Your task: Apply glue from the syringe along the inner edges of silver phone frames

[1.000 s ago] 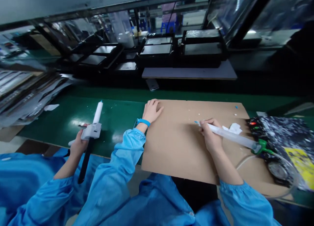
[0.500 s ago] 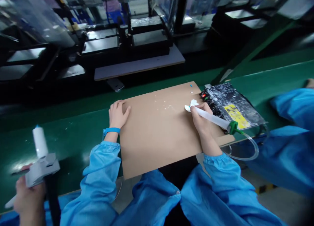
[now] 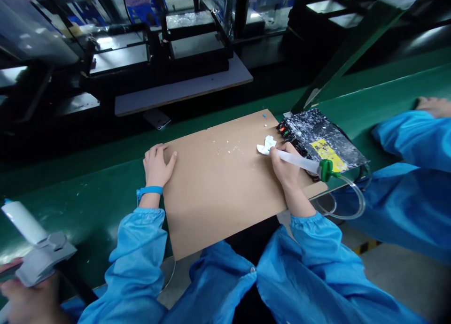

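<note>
My left hand (image 3: 156, 165) lies flat on the left edge of a brown cardboard sheet (image 3: 225, 183), fingers loosely spread, a blue band on the wrist. My right hand (image 3: 284, 166) is closed around a clear dispensing syringe (image 3: 299, 162) with a green cap and a clear hose (image 3: 348, 206) trailing off to the right. The syringe tip touches a crumpled white tissue (image 3: 266, 145) on the cardboard's far right corner.
A black control box (image 3: 319, 138) spattered white, with a yellow label, sits right of the cardboard on the green belt (image 3: 88, 192). A co-worker's hand at lower left holds a glue gun (image 3: 33, 246). Another person's blue sleeve (image 3: 412, 141) rests at right. Black fixtures stand behind.
The view has swung right and tilted. My right hand has carried the syringe tip rightward across the cardboard to the tissue. My left hand stays on the cardboard's edge.
</note>
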A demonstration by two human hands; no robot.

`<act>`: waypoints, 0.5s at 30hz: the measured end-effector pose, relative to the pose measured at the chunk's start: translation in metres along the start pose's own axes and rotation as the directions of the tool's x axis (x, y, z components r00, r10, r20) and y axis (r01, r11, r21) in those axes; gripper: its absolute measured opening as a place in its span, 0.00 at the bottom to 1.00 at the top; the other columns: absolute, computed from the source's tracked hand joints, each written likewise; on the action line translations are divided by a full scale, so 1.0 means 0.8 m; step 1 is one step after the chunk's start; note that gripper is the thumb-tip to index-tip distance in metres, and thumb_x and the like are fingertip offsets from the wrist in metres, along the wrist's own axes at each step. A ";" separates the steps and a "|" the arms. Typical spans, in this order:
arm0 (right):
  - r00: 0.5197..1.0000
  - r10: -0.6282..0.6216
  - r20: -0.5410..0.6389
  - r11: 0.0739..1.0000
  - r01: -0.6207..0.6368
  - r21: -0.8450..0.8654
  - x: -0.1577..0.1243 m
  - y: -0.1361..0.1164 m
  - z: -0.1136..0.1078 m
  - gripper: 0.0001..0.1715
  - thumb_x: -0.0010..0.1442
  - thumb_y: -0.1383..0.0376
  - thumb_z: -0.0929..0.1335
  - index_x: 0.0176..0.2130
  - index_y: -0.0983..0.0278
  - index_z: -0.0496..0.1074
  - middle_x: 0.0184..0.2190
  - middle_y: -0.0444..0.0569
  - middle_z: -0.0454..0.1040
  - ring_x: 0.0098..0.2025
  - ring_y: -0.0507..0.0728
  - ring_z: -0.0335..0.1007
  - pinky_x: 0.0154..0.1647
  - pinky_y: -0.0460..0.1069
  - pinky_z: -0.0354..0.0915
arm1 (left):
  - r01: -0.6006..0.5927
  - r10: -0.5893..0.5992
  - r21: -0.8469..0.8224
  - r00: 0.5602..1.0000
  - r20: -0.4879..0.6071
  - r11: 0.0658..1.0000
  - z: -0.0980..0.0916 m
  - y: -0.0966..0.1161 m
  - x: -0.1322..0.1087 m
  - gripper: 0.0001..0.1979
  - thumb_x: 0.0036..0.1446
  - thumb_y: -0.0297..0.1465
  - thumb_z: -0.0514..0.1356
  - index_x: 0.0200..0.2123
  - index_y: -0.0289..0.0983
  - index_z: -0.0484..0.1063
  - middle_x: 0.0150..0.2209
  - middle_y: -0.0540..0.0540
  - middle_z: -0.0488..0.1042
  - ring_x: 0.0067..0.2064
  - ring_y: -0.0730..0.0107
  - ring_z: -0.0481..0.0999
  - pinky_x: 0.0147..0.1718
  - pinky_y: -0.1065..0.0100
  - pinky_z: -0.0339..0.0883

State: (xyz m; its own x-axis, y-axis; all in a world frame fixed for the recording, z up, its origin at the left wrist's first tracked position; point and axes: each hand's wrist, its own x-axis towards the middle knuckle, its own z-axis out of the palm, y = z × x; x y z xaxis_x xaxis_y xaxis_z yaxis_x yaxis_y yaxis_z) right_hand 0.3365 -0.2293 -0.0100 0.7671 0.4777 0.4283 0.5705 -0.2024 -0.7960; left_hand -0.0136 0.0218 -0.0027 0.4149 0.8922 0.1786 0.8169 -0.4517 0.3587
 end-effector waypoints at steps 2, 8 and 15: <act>1.000 0.002 0.001 1.000 -0.002 -0.011 0.001 0.002 0.001 0.21 0.67 0.48 0.70 0.29 0.56 0.65 0.26 0.44 0.71 0.30 0.59 0.66 0.35 0.55 0.60 | -0.001 0.001 0.001 1.000 -0.003 1.000 0.000 0.000 0.000 0.27 0.74 0.49 0.55 0.65 0.40 0.74 0.73 0.33 0.71 0.73 0.35 0.67 0.71 0.39 0.65; 1.000 -0.005 0.000 1.000 0.005 -0.029 0.001 0.006 0.002 0.21 0.68 0.49 0.71 0.29 0.56 0.65 0.26 0.44 0.71 0.30 0.59 0.66 0.34 0.54 0.59 | -0.003 0.003 -0.012 1.000 0.004 1.000 -0.001 0.002 -0.001 0.27 0.74 0.48 0.55 0.65 0.39 0.74 0.73 0.32 0.71 0.73 0.35 0.66 0.71 0.38 0.64; 0.997 -0.041 -0.066 0.997 0.036 -0.065 -0.001 0.012 0.003 0.21 0.71 0.52 0.72 0.31 0.57 0.66 0.26 0.43 0.70 0.29 0.59 0.67 0.34 0.54 0.58 | -0.003 0.003 -0.010 1.000 0.002 1.000 -0.001 0.001 0.002 0.29 0.73 0.49 0.54 0.65 0.38 0.74 0.73 0.31 0.71 0.74 0.34 0.67 0.72 0.37 0.65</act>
State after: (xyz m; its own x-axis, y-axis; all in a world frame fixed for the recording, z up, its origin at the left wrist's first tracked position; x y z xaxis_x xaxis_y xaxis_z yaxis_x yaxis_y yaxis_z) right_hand 0.3408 -0.2292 -0.0190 0.7608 0.4283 0.4875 0.6159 -0.2398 -0.7504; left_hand -0.0125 0.0226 -0.0014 0.4185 0.8907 0.1775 0.8115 -0.4545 0.3673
